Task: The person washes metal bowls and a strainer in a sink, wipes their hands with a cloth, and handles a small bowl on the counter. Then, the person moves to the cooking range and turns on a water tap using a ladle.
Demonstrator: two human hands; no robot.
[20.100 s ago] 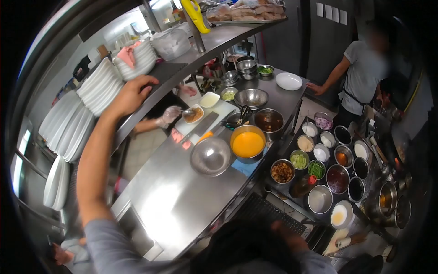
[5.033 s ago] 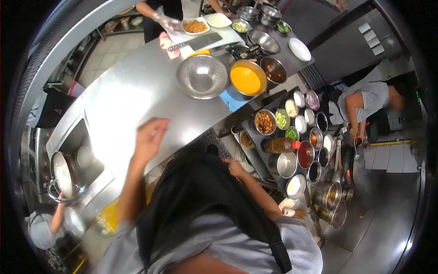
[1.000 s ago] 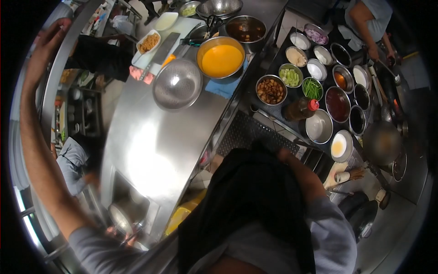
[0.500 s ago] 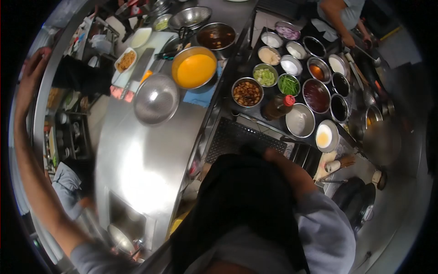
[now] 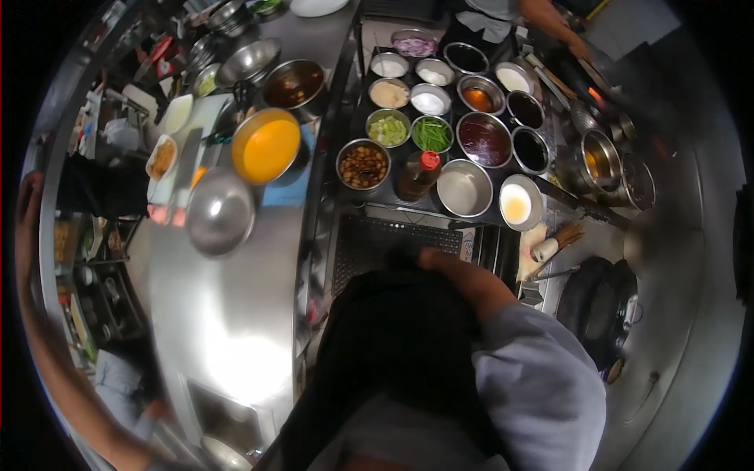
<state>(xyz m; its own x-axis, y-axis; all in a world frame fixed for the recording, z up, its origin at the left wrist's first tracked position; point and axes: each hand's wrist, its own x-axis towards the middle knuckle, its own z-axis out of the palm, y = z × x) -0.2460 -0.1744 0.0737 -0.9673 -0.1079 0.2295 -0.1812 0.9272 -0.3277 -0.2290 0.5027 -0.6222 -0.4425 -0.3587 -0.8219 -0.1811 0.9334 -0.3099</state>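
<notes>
My left hand [image 5: 30,192] is raised at the far left edge of the view, against the metal upright [image 5: 45,259]. It is dim there; its fingers look stretched out, with nothing visible in them. In front of my black apron [image 5: 393,314], my right hand [image 5: 433,259] is low and partly lost in dark blur, so its fingers do not show. Beyond it stand a brown sauce bottle with a red cap [image 5: 416,179], a steel bowl of whitish contents [image 5: 464,188] and a bowl with an orange-yellow liquid [image 5: 518,202].
Several bowls of ingredients, such as chopped green onion [image 5: 432,134], fill the rack. On the steel counter [image 5: 228,314] are a pot of orange liquid [image 5: 267,147] and an upturned strainer [image 5: 220,212]. Woks [image 5: 597,306] are at right. A co-worker's arm [image 5: 554,22] reaches in at the top.
The view has turned, so the counter and bowls shift left. My left hand now appears lower and nearer the left edge. The co-worker's arm has shifted left in view.
</notes>
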